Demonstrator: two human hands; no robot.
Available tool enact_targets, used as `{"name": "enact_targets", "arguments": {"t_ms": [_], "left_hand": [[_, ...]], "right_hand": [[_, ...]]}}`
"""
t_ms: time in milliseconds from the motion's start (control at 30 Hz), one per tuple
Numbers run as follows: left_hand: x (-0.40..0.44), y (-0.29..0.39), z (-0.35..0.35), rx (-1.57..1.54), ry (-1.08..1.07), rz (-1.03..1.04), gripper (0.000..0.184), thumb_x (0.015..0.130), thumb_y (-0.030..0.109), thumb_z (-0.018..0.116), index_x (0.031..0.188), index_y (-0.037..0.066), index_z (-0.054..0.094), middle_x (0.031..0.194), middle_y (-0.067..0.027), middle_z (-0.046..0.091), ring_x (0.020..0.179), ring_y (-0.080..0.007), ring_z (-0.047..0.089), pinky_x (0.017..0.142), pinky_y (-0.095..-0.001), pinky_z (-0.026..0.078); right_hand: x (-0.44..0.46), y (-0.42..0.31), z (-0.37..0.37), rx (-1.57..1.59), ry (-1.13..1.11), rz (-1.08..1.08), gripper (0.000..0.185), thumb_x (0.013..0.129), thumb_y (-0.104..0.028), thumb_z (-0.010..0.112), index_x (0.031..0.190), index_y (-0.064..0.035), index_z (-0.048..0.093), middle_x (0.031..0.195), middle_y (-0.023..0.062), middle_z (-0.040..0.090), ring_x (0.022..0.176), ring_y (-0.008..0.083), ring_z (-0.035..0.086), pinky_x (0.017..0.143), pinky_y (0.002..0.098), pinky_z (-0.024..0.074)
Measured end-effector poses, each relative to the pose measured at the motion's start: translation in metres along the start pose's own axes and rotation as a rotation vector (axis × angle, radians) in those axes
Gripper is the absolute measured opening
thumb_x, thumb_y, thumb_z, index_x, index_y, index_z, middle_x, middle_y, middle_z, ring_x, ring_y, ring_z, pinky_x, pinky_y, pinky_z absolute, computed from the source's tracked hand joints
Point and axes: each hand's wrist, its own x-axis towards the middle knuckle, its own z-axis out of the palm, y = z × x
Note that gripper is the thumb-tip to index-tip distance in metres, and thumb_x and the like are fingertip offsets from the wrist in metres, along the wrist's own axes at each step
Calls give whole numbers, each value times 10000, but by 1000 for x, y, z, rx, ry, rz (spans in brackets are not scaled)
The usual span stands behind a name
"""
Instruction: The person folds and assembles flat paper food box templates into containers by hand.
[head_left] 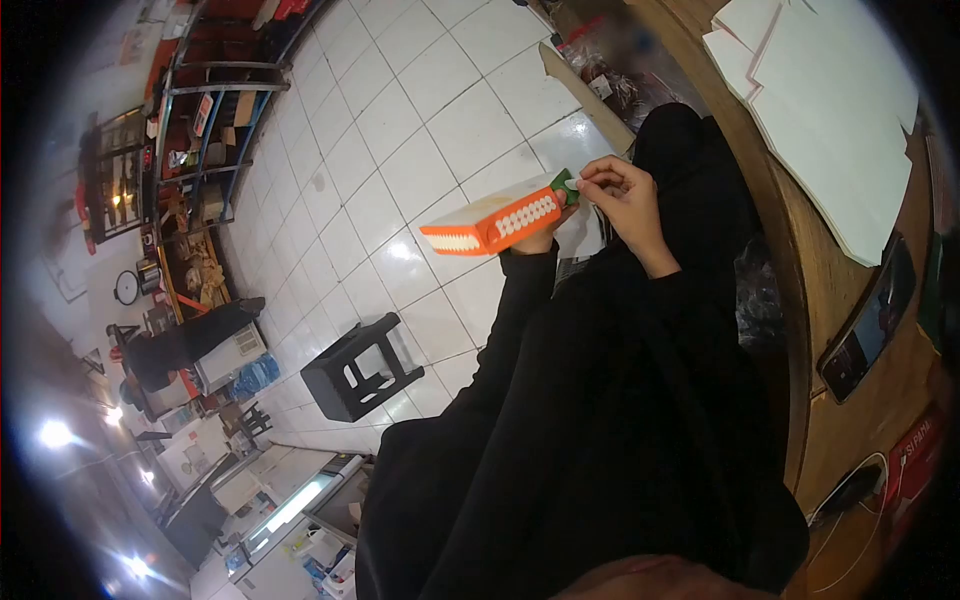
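An orange box with a pale broad face, rows of white shapes along its edges and a green end is up in front of me. My left hand grips it from beneath and behind, largely hidden by the box. At the green end, my right hand is closed in a pinch, thumb and forefinger together. Between those fingertips is a small white piece, touching or very close to the green part; its kind is too small to make out. Black sleeves and black clothing surround both arms.
A black stool stands on the white tiled floor. On my right, a wooden table bears white paper sheets, a phone and a cable. Shelves and another person are farther left.
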Motion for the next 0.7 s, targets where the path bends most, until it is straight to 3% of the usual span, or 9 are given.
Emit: {"name": "enact_targets", "arguments": {"t_ms": [133, 300, 333, 533, 667, 700], "left_hand": [[2, -6, -10, 22, -22, 11, 320, 769, 128, 618, 1027, 13, 469, 983, -102, 520, 875, -206, 541, 713, -327, 510], [-7, 4, -10, 20, 35, 108, 300, 763, 138, 629, 995, 11, 487, 948, -88, 525, 835, -188, 547, 691, -312, 517], [-9, 6, -9, 23, 41, 131, 296, 762, 140, 631, 988, 11, 490, 941, -85, 526, 826, -185, 548, 687, -309, 518], [-6, 10, 8, 5, 112, 256, 275, 755, 152, 643, 950, 8, 512, 900, -69, 531, 778, -164, 554, 661, -290, 525], [-14, 20, 22, 15, 267, 309, 286, 770, 136, 626, 1003, 12, 516, 895, -67, 558, 758, -133, 557, 601, -242, 487], [-14, 19, 20, 13, 254, 302, 286, 770, 136, 626, 1003, 12, 516, 895, -67, 558, 758, -133, 557, 601, -242, 487]], "right_hand": [[1, 0, 0, 194, -47, -23, 80, 722, -16, 619, 792, 7, 588, 723, 43, 619, 640, 54, 562, 560, 184, 443], [-2, -4, 2, -190, -191, -156, 59, 723, 10, 616, 774, 38, 606, 703, 48, 604, 673, 57, 553, 556, 183, 442], [-3, -5, 3, -271, -162, -215, 68, 700, 12, 626, 766, 27, 620, 744, 84, 603, 663, 93, 577, 550, 204, 458], [-6, -11, 15, -457, -152, -465, 241, 676, 6, 636, 915, -24, 626, 972, 88, 479, 738, 125, 547, 643, 220, 450], [-18, -28, 9, -175, -160, -234, 298, 671, 4, 632, 967, -26, 605, 966, 65, 457, 758, 147, 522, 664, 226, 438], [-26, -52, 5, -175, -168, -310, 242, 674, -3, 630, 915, -11, 604, 947, 66, 469, 750, 155, 529, 654, 220, 436]]}}
